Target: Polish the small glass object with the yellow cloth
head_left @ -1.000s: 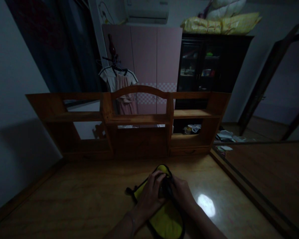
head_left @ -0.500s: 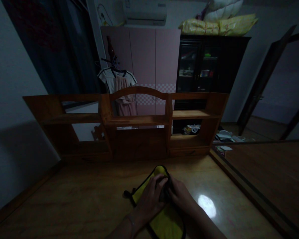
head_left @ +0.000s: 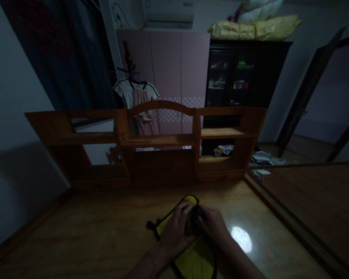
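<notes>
A yellow cloth with a dark edge (head_left: 195, 259) lies on the wooden desk top (head_left: 104, 228) in front of me. My left hand (head_left: 174, 231) and my right hand (head_left: 213, 226) meet over its far half. Both have their fingers curled round a small dark object (head_left: 193, 224) held between them on the cloth. The light is too dim to name that object. A dark strap end (head_left: 150, 224) sticks out at the cloth's left side.
A wooden shelf unit (head_left: 159, 139) stands along the back of the desk. Behind it are a pink wardrobe (head_left: 174, 66), hanging clothes (head_left: 136, 97) and a dark glass cabinet (head_left: 238, 73). A lamp's reflection (head_left: 242, 239) shines on the desk to the right.
The hands stay together on the cloth with only slight shifts of the fingers. The view has drifted a little.
</notes>
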### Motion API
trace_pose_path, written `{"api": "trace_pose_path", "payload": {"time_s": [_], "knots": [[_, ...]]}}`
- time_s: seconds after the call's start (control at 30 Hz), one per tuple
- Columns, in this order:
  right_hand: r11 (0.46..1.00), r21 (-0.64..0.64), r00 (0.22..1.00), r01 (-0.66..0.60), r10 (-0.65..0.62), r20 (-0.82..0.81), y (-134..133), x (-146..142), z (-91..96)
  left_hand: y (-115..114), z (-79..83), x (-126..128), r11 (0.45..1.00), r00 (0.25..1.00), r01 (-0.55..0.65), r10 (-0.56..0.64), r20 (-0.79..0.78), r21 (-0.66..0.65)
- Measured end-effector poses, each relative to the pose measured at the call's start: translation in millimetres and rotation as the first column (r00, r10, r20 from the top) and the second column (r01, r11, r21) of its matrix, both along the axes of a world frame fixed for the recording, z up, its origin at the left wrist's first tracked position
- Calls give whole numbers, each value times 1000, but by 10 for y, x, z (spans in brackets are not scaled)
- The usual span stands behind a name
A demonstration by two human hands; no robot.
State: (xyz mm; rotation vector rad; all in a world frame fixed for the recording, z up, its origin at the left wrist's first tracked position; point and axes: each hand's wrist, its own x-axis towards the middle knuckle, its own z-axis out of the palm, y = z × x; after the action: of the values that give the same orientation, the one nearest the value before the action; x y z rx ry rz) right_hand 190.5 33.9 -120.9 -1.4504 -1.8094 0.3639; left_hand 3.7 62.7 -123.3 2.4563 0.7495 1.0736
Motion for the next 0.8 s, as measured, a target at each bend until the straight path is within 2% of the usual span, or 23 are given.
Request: {"api": "trace_pose_path", "payload": {"time_s": [0.13,0.33,0.53,0.8], "knots": [[999,39,1000,-9,10,-23,-17,-22,15,16,-21,9,1000,1000,-19,19,-16,13],[994,56,990,-97,102,-99,-6,-43,16,6,37,13,1000,999,23,-22,-40,16],[990,54,989,-128,131,-63,8,-8,-69,-10,53,30,998,999,35,-34,-28,43],[988,41,985,-147,150,-80,-9,-4,-72,-12,51,39,997,998,57,-56,-29,45]]}}
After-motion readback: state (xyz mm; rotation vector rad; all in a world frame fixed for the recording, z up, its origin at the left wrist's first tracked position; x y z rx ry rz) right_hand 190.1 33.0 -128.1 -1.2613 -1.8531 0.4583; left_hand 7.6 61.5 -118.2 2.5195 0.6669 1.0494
